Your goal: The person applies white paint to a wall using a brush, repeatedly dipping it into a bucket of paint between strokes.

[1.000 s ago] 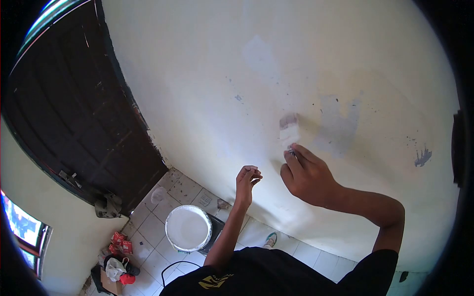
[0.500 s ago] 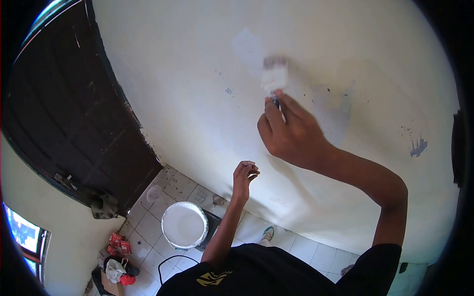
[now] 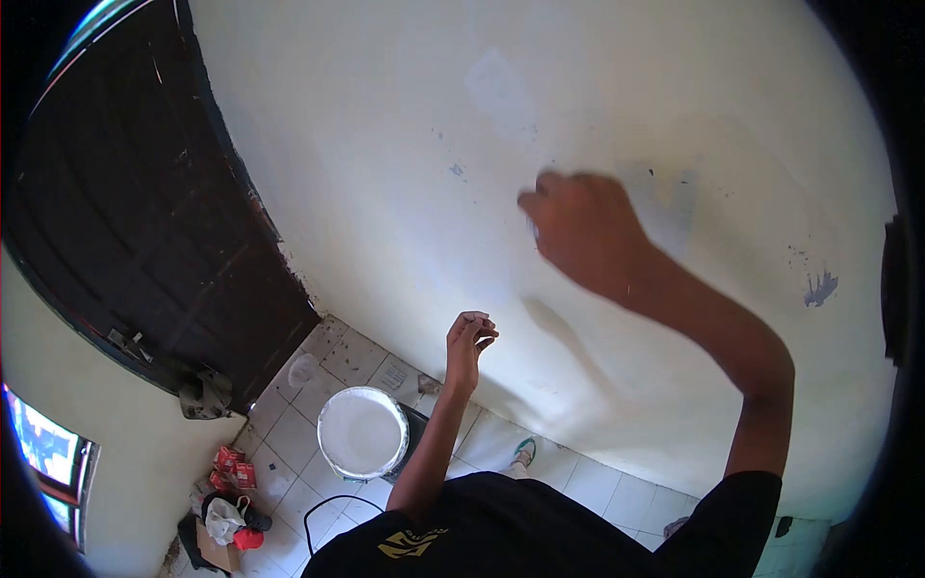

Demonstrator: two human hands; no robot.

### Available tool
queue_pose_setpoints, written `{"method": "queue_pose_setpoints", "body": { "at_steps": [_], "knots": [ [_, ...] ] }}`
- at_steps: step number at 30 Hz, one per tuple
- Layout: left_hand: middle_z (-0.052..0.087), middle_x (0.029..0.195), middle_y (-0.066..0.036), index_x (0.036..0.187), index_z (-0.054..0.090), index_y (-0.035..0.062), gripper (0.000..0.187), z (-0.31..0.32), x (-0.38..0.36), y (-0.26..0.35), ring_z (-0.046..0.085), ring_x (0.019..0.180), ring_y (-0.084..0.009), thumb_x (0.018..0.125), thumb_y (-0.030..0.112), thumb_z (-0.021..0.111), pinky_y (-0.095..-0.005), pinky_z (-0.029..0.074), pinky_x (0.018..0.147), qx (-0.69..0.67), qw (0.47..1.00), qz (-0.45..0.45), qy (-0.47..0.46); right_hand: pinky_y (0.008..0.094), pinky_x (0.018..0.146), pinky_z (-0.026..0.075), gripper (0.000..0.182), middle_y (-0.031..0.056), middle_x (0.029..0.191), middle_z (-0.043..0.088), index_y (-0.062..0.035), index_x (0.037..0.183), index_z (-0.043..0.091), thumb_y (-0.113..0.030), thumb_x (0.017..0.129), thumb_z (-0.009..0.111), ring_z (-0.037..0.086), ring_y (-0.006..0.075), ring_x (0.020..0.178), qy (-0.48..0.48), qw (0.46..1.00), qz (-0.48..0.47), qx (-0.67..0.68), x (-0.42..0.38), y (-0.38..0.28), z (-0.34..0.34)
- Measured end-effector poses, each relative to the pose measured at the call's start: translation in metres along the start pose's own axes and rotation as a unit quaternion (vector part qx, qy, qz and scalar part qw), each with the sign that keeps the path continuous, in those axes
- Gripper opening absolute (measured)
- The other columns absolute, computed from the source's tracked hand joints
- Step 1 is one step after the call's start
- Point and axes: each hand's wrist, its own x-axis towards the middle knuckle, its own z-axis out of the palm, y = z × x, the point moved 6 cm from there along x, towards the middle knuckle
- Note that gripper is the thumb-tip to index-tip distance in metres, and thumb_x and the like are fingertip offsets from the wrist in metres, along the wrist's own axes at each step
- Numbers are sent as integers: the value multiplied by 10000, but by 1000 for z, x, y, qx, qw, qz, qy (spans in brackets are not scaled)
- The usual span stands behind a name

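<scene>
High in front of the cream wall (image 3: 385,183), my right hand (image 3: 588,231) is closed, palm turned away. Only a sliver of the paintbrush handle (image 3: 534,228) shows at its left edge; the bristles are hidden behind the fist or blurred. Lower down, my left hand (image 3: 471,332) hangs near the wall with loosely bent fingers, a gap between them and nothing visible in it. Below and left of that hand, a round bucket of white paint (image 3: 362,433) sits over the tiled floor. Pale and grey patches (image 3: 660,197) mark the wall on both sides of my right hand.
A dark door (image 3: 125,202) stands at the left, with a cloth (image 3: 205,395) hanging near its handle. Red packets (image 3: 233,468) and a pile of bags (image 3: 226,520) lie on the floor tiles (image 3: 289,438). A black cable (image 3: 313,515) curves beside the bucket.
My right hand has turned over and its wrist has swung, so the brush head that showed above the fingers is out of sight. My left hand has shifted slightly left.
</scene>
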Motion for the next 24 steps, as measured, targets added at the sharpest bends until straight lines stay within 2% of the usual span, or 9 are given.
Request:
{"method": "queue_pose_setpoints", "body": {
  "at_steps": [5, 7, 9, 11, 13, 15, 21, 23, 24],
  "knots": [
    [596, 880, -25, 981, 577, 106, 105, 2, -3, 1, 589, 840, -143, 942, 161, 496, -346, 450, 844, 10, 1000, -14, -9, 352, 618, 519, 68, 96, 725, 559, -38, 718, 602, -47, 672, 650, 603, 256, 621, 73, 994, -45, -71, 24, -11, -37],
    [607, 869, -23, 969, 583, 108, 110, 1, -5, 2, 601, 830, -141, 954, 161, 488, -325, 451, 818, 6, 1000, -10, -7, 348, 677, 528, 74, 116, 728, 540, -18, 697, 583, -33, 658, 644, 591, 236, 626, 153, 961, -110, -202, 13, -36, -37],
    [618, 858, -22, 958, 590, 109, 122, -1, -8, 3, 613, 820, -139, 965, 161, 480, -304, 452, 793, 0, 1000, -5, -2, 342, 768, 530, 92, 147, 750, 541, -4, 695, 581, -32, 636, 646, 604, 237, 682, 168, 948, -122, -242, 2, -44, -10],
    [617, 862, -21, 962, 589, 110, 121, -4, -9, 7, 612, 818, -137, 966, 163, 480, -300, 452, 792, 4, 1000, -1, -1, 413, 730, 467, 80, 177, 693, 579, 4, 663, 608, -55, 645, 659, 624, 235, 622, 96, 971, -107, -189, -11, -43, 33],
    [616, 868, -22, 968, 586, 106, 124, -9, -11, 11, 611, 817, -137, 967, 159, 474, -301, 452, 791, -2, 1000, 2, -3, 425, 879, 506, 106, 249, 836, 609, 49, 756, 610, -31, 690, 627, 651, 307, 757, 73, 965, -112, -226, -33, -55, 78],
    [615, 871, -24, 972, 584, 103, 129, -14, -12, 16, 610, 817, -137, 968, 152, 465, -303, 451, 792, 0, 1000, 10, 0, 462, 881, 499, 110, 277, 857, 622, 62, 772, 619, -33, 717, 614, 667, 334, 785, 46, 975, -104, -190, -54, -71, 112],
    [611, 871, -24, 968, 582, 105, 132, -34, -24, 28, 606, 818, -137, 965, 145, 456, -308, 446, 794, 0, 1000, 13, 10, 376, 839, 524, 121, 242, 847, 619, 35, 792, 626, -46, 703, 641, 668, 313, 796, -3, 982, -88, -169, -80, -94, 144],
    [610, 872, -23, 967, 582, 107, 130, -39, -29, 30, 605, 819, -137, 963, 145, 458, -310, 445, 795, -2, 1000, 11, 11, 359, 813, 529, 128, 211, 853, 612, 10, 821, 629, -67, 719, 638, 656, 309, 778, -70, 997, -35, -2, -78, -90, 137],
    [609, 868, -22, 966, 582, 109, 127, -41, -31, 32, 604, 819, -139, 961, 148, 461, -313, 443, 798, -3, 1000, 14, 10, 359, 813, 529, 128, 211, 853, 612, 10, 821, 629, -67, 719, 638, 656, 309, 778, -71, 997, -35, -3, -77, -90, 131]
  ]
}}
